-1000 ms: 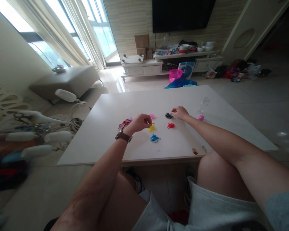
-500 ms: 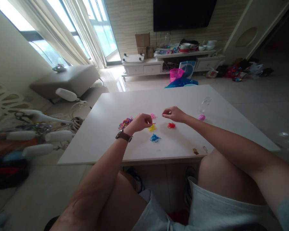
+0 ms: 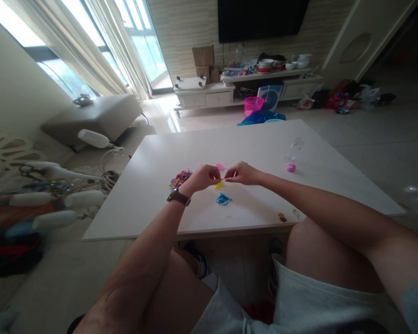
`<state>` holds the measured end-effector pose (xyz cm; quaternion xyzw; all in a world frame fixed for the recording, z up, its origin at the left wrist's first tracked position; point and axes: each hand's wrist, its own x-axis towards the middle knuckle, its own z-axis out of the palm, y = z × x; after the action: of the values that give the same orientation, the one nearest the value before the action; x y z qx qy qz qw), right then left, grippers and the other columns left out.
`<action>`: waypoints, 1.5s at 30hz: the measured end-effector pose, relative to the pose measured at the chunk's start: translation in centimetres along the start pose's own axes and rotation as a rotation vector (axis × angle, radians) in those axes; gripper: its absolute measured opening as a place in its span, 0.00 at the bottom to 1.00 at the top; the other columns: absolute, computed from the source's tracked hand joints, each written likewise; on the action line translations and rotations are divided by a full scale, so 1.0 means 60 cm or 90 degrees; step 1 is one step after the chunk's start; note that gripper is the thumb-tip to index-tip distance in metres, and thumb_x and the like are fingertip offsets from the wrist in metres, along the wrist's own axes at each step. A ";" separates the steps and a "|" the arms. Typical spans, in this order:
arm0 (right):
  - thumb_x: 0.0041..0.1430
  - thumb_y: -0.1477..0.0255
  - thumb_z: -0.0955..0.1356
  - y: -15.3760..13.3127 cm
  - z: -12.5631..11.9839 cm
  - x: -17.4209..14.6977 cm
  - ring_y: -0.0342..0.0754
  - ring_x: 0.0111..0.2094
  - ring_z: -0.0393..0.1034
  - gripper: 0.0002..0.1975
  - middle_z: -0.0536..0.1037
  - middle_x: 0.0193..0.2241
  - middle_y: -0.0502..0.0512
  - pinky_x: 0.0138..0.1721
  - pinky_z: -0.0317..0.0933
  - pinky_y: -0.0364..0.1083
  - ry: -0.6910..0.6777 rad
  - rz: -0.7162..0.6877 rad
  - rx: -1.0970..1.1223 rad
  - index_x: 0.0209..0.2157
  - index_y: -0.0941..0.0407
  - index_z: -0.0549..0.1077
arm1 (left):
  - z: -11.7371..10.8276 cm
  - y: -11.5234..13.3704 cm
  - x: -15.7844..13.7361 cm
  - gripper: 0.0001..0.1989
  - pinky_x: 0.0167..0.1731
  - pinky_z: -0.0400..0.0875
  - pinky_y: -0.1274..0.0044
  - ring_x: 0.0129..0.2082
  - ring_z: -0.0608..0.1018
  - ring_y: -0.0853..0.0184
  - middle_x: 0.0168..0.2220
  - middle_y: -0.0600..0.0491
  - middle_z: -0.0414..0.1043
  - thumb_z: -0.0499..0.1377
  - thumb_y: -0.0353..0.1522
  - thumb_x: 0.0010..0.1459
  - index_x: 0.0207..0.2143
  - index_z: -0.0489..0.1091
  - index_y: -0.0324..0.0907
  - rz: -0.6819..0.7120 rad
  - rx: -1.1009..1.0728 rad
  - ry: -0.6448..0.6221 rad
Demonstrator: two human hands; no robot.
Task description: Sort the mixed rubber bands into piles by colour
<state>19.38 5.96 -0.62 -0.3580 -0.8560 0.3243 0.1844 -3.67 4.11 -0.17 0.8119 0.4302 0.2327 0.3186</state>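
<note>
My left hand [image 3: 206,176] is closed in a pinch on one end of a thin red rubber band [image 3: 223,179]. From the other side, my right hand [image 3: 243,174] pinches the same band, so it spans the small gap between my fingertips. Just below lies a small heap of yellow bands [image 3: 218,186], with a blue heap [image 3: 223,199] nearer to me. A pink heap [image 3: 219,167] sits beyond my fingers. Left of my left hand is a larger pile of mixed-colour bands [image 3: 180,178]. The red heap is hidden behind my right hand and forearm.
On the white table [image 3: 181,150], a clear plastic container [image 3: 297,147] and a round pink object [image 3: 290,167] stand at the right. A small yellow-and-black piece [image 3: 282,217] lies by the near edge. White lamp-like parts [image 3: 94,138] are left of the table.
My right hand has moved left and slightly down to meet my left hand and taken hold of the red band. It now covers the red heap. My left hand has stayed nearly still.
</note>
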 end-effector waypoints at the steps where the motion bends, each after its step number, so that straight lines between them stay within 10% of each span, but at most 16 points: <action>1: 0.56 0.68 0.71 -0.002 0.000 0.000 0.45 0.30 0.76 0.09 0.83 0.28 0.54 0.34 0.65 0.41 0.003 0.001 -0.009 0.34 0.58 0.83 | 0.000 0.000 0.000 0.05 0.28 0.64 0.79 0.26 0.72 0.70 0.24 0.53 0.73 0.64 0.31 0.50 0.27 0.76 0.37 -0.002 0.000 0.000; 12: 0.53 0.69 0.70 0.011 -0.011 0.004 0.44 0.28 0.72 0.08 0.81 0.25 0.51 0.31 0.61 0.41 0.011 0.010 -0.024 0.31 0.58 0.81 | -0.001 0.004 -0.001 0.04 0.28 0.64 0.79 0.26 0.71 0.71 0.23 0.54 0.73 0.63 0.30 0.49 0.26 0.75 0.37 -0.003 0.001 0.008; 28: 0.49 0.68 0.73 0.151 -0.073 -0.010 0.48 0.33 0.75 0.08 0.83 0.32 0.53 0.30 0.61 0.42 -0.156 0.222 -0.253 0.31 0.56 0.82 | -0.002 -0.001 -0.002 0.04 0.28 0.65 0.79 0.25 0.72 0.71 0.23 0.54 0.72 0.64 0.30 0.50 0.26 0.75 0.38 -0.016 0.003 0.006; 45: 0.50 0.68 0.73 0.134 -0.075 -0.008 0.49 0.37 0.77 0.11 0.83 0.38 0.55 0.35 0.64 0.42 -0.169 0.211 -0.259 0.37 0.56 0.81 | 0.010 -0.065 0.010 0.05 0.35 0.70 0.74 0.26 0.76 0.67 0.24 0.50 0.77 0.63 0.26 0.50 0.26 0.79 0.38 -0.139 0.133 0.028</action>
<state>26.15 11.81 -2.95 -0.4772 -0.8498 0.2155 -0.0606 -5.13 6.10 -3.32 0.7840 0.5444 0.1683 0.2462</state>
